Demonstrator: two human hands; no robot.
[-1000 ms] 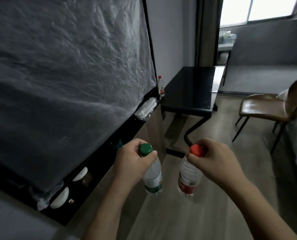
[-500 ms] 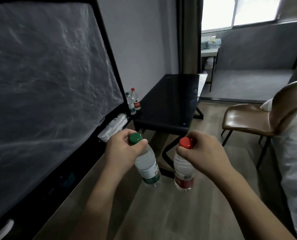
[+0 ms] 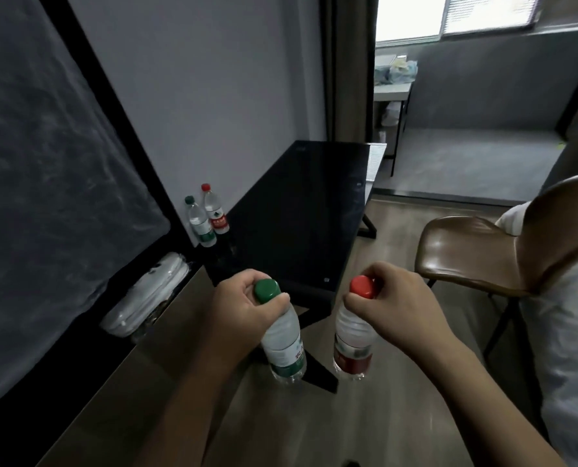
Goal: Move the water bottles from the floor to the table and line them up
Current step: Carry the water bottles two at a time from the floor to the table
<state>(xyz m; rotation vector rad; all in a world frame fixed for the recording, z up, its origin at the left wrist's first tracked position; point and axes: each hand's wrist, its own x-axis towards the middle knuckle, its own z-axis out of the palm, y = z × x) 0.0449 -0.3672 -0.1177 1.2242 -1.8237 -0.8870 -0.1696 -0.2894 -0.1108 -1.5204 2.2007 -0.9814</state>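
Observation:
My left hand (image 3: 247,308) grips the neck of a clear water bottle with a green cap and green label (image 3: 285,352), held upright in the air. My right hand (image 3: 400,308) grips the neck of a red-capped, red-labelled bottle (image 3: 351,345) beside it. Both hang over the wooden floor just short of the near edge of the black table (image 3: 301,210). Two more bottles stand at the table's left edge by the wall: a green-capped one (image 3: 200,224) and a red-capped one (image 3: 215,210), side by side.
A large plastic-wrapped black panel (image 3: 45,197) leans along the left. A white bundle (image 3: 146,298) lies at its foot. A brown leather chair (image 3: 503,247) stands right of the table, with white bedding (image 3: 573,332) at the far right. The table's black legs (image 3: 314,365) reach under the bottles.
I have come closer to the table, which now fills more of the view, with the two standing bottles nearer. Both hands keep the same grips on their bottles.

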